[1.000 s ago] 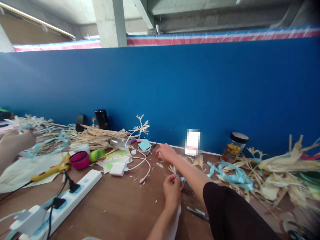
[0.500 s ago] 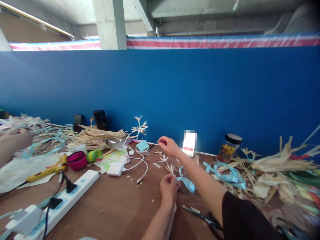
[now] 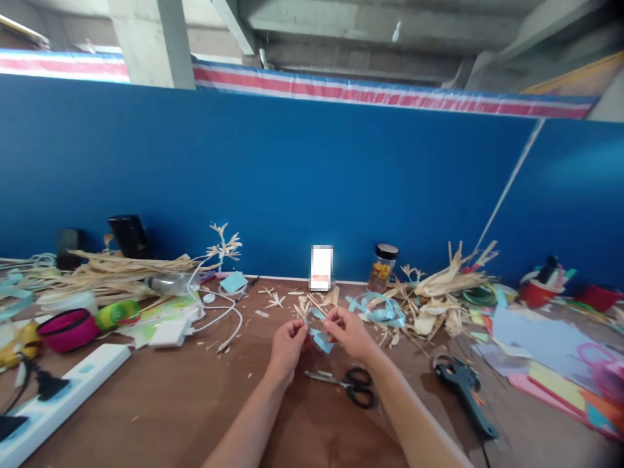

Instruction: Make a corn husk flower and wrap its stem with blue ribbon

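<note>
My left hand (image 3: 288,348) is closed in a pinch on the stem of a small dried-husk flower (image 3: 303,308), whose pale petals fan out above the fingertips. Pale blue ribbon (image 3: 322,340) hangs from the stem between my two hands. My right hand (image 3: 348,333) is pinched on the ribbon, just right of the flower; the exact grip is partly hidden by the fingers. Scissors (image 3: 348,383) with black handles lie on the table below the hands, blades pointing left.
Behind the hands stands a lit phone (image 3: 320,268). A finished-looking husk sprig (image 3: 223,247) stands left, near white cables. To the right are a jar (image 3: 383,266), looped blue ribbon (image 3: 383,309), husks (image 3: 441,292) and a glue gun (image 3: 465,396). A power strip (image 3: 73,396) lies front left.
My right hand has come down from above the table to the ribbon beside my left hand. The view has swung right, bringing the glue gun and coloured papers into sight.
</note>
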A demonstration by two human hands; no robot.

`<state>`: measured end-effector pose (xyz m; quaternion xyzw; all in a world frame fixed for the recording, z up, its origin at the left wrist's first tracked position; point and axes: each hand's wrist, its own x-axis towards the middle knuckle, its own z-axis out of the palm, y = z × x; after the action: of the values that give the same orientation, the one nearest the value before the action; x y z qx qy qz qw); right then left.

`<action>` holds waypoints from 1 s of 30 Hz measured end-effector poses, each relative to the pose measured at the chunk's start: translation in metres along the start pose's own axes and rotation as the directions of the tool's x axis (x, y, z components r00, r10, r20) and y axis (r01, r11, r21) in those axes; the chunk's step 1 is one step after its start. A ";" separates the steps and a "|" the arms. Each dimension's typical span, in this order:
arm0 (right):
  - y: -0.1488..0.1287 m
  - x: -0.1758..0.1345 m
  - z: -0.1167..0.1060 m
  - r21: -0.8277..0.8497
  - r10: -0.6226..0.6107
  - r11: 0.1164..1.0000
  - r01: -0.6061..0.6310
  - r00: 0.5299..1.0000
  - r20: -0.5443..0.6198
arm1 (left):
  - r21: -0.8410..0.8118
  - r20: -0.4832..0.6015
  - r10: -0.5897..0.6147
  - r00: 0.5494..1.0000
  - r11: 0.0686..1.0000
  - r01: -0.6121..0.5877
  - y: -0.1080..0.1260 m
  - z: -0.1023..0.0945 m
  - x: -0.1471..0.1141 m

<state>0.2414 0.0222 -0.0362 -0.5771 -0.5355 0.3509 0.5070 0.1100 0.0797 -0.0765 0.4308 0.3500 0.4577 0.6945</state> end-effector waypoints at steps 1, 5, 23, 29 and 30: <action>0.003 -0.002 -0.001 -0.019 -0.017 1.000 0.017 1.000 -0.004 | 0.024 0.019 0.001 1.000 1.000 -0.002 0.000 0.001 -0.001; 0.011 -0.004 -0.002 -0.145 -0.089 0.985 0.089 0.996 0.009 | 0.067 0.099 -0.012 0.995 0.998 0.006 0.001 0.002 -0.003; 0.018 -0.013 -0.011 0.004 -0.116 0.993 0.116 0.987 0.111 | 0.161 0.169 -0.080 0.982 0.986 0.052 0.002 0.010 -0.012; 0.019 -0.012 -0.014 -0.029 -0.131 0.991 0.134 0.987 0.094 | 0.146 0.159 -0.101 0.982 0.986 0.078 0.002 0.010 -0.014; 0.018 -0.012 -0.014 -0.027 -0.128 0.991 0.131 0.986 0.105 | 0.145 0.155 -0.108 0.982 0.986 0.086 0.003 0.010 -0.014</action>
<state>0.2575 0.0086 -0.0515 -0.5306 -0.6031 0.3374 0.4908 0.1130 0.0647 -0.0689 0.4958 0.3437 0.3616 0.7109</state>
